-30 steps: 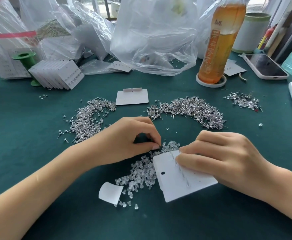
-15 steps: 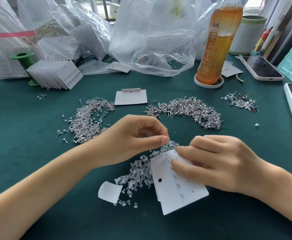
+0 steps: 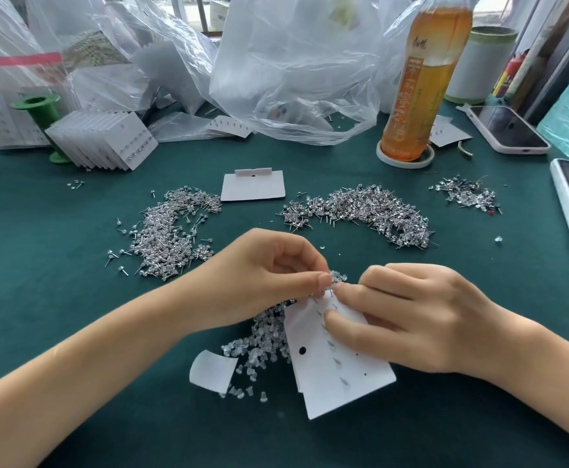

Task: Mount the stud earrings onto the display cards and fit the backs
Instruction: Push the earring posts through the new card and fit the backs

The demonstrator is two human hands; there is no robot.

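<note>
The right hand (image 3: 421,319) holds the white card (image 3: 340,376) with curled fingers at its upper end. The left hand (image 3: 259,278) pinches something very small, thumb against forefinger, at the card's top corner. The clear backs (image 3: 259,346) lie in a heap just left of the card, and two piles of stud earrings (image 3: 360,207) lie beyond it.

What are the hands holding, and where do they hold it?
The right hand holds the white display card by its top edge. The left hand pinches something tiny at that edge, too small to identify.
</note>
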